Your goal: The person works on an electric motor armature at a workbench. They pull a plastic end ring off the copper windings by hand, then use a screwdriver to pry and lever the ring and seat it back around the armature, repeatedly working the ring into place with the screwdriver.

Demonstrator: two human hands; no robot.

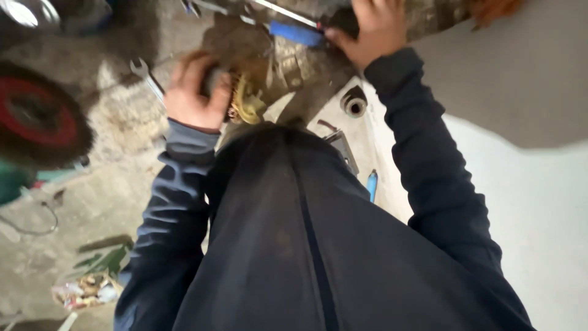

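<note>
The left hand (195, 92) is wrapped around the end of a grimy metal motor part (269, 58) with yellowed windings, lying between both hands; the right hand (373, 27) closes on a blue-handled screwdriver (297, 32) above it; the part looks heavy, rigid, greasy; best gripped by its casing, not the wires

rough grey concrete floor (110, 202), littered with scraps (86, 291); a pale smooth surface (539, 233) on the right.
</note>
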